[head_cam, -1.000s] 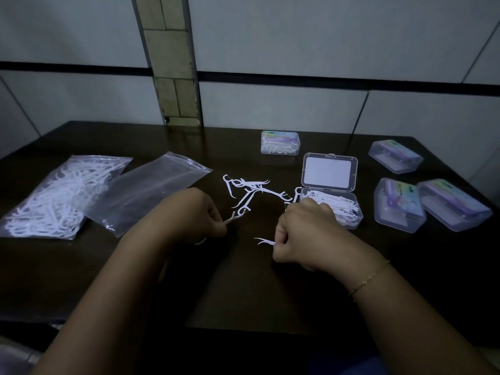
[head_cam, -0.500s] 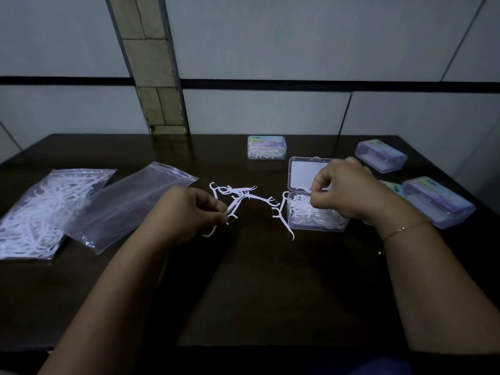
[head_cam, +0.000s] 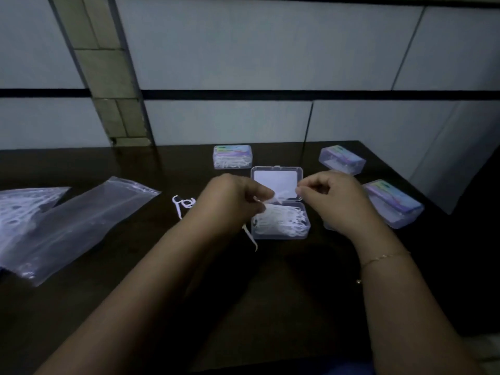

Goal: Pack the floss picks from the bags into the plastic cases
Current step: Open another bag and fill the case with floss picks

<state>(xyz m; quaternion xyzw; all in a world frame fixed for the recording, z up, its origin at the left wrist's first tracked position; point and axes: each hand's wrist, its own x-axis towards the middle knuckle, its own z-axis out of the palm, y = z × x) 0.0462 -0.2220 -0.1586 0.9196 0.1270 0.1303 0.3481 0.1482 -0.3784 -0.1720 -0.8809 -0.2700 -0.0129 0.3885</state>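
An open clear plastic case (head_cam: 305, 231) sits mid-table, its lid (head_cam: 276, 182) laid back and its tray heaped with white floss picks (head_cam: 281, 221). My left hand (head_cam: 230, 204) hovers at the case's left edge and pinches a few floss picks (head_cam: 277, 198) over the tray. My right hand (head_cam: 335, 201) is curled beside the lid's right corner, thumb and forefinger pinched together; whether they hold anything is unclear. One pick (head_cam: 250, 238) lies against the case's left side. A few loose picks (head_cam: 181, 205) lie left of my left hand.
An empty zip bag (head_cam: 81, 223) and a bag full of picks (head_cam: 19, 209) lie at the left. Closed cases stand behind (head_cam: 232, 157) and to the right (head_cam: 341, 159), (head_cam: 393, 203). The dark table (head_cam: 270, 293) ends at a wall behind.
My left hand carried its picks right from the loose pile to the open case. My right hand lifted from the tray toward the lid's right corner. The camera tilted up.
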